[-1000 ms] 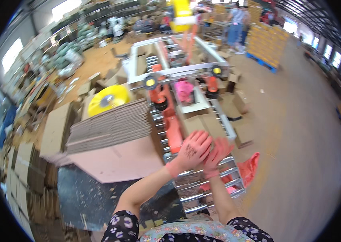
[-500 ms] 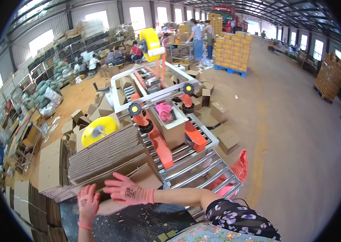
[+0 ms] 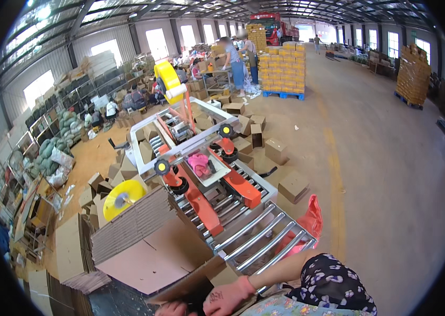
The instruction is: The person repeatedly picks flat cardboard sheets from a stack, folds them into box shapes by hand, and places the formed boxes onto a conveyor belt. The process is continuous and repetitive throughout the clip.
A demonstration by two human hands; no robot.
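Both my hands wear pink gloves and are low in the view, at a brown cardboard carton [image 3: 197, 277] pulled partly open. My right hand [image 3: 227, 296] is closed, its fingers curled at the carton's near right edge. My left hand [image 3: 174, 309] is cut off by the lower edge; its fingers look bent against the carton's near side. Just beyond is a stack of flattened cartons [image 3: 133, 221], the nearest sheet showing a broad plain face. The carton's inside is dark and partly hidden.
Right of the stack runs a roller conveyor [image 3: 264, 234] into a taping machine with orange side belts [image 3: 241, 188] and a yellow tape roll [image 3: 167, 79]. A yellow disc-shaped roll [image 3: 124, 199] stands beside it. Loose cartons [image 3: 293, 187] and a red plastic bag [image 3: 312, 216] lie right. People work farther back.
My hands have drawn back from the stack toward me, with a carton now opening between them. The carton that stood between the orange belts no longer shows there. The view has shifted.
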